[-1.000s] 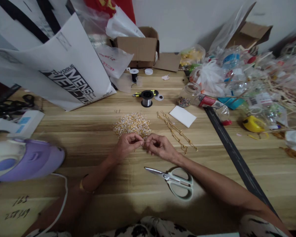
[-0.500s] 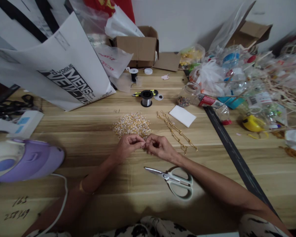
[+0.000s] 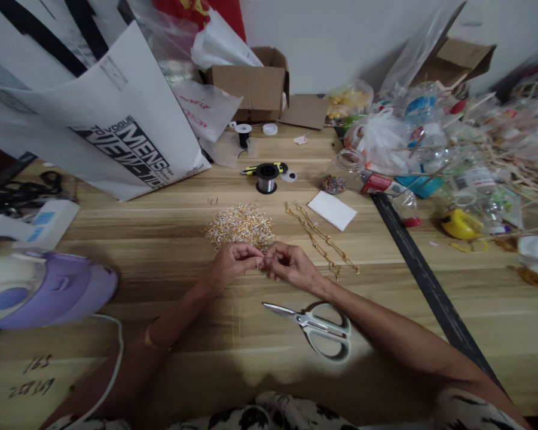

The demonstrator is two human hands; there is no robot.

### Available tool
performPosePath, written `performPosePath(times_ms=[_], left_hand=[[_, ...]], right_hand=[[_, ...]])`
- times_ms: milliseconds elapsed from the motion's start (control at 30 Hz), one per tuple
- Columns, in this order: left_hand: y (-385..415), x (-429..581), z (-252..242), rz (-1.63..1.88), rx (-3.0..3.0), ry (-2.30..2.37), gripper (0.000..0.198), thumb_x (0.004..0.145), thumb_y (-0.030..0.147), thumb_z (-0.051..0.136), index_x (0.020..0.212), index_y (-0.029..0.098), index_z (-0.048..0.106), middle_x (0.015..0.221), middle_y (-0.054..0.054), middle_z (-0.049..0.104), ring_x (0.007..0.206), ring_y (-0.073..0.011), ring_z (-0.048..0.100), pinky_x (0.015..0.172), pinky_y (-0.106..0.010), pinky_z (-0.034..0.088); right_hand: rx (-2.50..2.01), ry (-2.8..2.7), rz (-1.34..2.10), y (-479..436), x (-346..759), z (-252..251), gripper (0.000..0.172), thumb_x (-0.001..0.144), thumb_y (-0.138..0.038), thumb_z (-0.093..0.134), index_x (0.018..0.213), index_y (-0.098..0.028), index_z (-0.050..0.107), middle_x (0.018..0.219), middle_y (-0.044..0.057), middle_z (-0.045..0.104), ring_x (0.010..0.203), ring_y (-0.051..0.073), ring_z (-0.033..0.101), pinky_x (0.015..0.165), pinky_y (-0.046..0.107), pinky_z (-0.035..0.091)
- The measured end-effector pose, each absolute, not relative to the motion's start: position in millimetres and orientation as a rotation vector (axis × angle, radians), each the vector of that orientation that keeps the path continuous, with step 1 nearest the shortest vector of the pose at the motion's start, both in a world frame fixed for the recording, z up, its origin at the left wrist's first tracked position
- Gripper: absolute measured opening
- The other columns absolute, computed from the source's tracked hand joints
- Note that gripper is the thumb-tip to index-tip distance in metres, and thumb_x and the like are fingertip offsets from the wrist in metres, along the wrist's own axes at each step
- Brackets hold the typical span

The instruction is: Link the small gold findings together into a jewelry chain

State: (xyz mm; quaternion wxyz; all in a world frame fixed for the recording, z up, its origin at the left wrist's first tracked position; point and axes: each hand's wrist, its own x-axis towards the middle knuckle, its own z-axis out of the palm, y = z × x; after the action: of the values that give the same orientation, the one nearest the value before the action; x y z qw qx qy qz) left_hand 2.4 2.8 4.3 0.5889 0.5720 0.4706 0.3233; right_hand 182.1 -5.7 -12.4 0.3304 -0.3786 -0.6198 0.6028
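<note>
My left hand point(image 3: 237, 263) and my right hand point(image 3: 291, 266) meet fingertip to fingertip at the near edge of a pile of small gold and silver metal pieces point(image 3: 240, 224). Both are closed in a pinch; what sits between the fingers is too small to name. Right of the pile lie gold chains point(image 3: 318, 239) with knot-like links, stretched out on the wooden table point(image 3: 183, 334). Scissors point(image 3: 318, 328) with pale handles rest below my right hand, blades pointing left.
A spool of silver wire point(image 3: 266, 179) stands behind the pile, beside a yellow-black cutter point(image 3: 251, 171). Farther right are a white card point(image 3: 332, 210), a jar of beads point(image 3: 341, 173) and heaped plastic bottles point(image 3: 430, 143). A purple appliance point(image 3: 67, 286) and white bag point(image 3: 130, 119) stand left.
Both hands stay in nearly the same place, with only slight finger movement. The pile, chains and scissors have not moved.
</note>
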Motion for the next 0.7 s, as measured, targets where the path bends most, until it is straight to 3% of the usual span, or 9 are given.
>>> performPosePath(times_ms=[700], left_hand=[[3.7,0.9,1.5,0.757,1.308,1.061,0.016,0.068,0.023,0.069,0.076,0.011,0.067,0.071,-0.004,0.069,0.065,-0.0127,0.062,0.063,-0.022,0.047]], right_hand=[[-0.981,-1.535,1.616,-4.4,181.6,-4.4,0.022,0.080,-0.035,0.058,0.077,-0.015,0.052,0.060,-0.002,0.055,0.050,0.008,0.052,0.047,0.018,0.044]])
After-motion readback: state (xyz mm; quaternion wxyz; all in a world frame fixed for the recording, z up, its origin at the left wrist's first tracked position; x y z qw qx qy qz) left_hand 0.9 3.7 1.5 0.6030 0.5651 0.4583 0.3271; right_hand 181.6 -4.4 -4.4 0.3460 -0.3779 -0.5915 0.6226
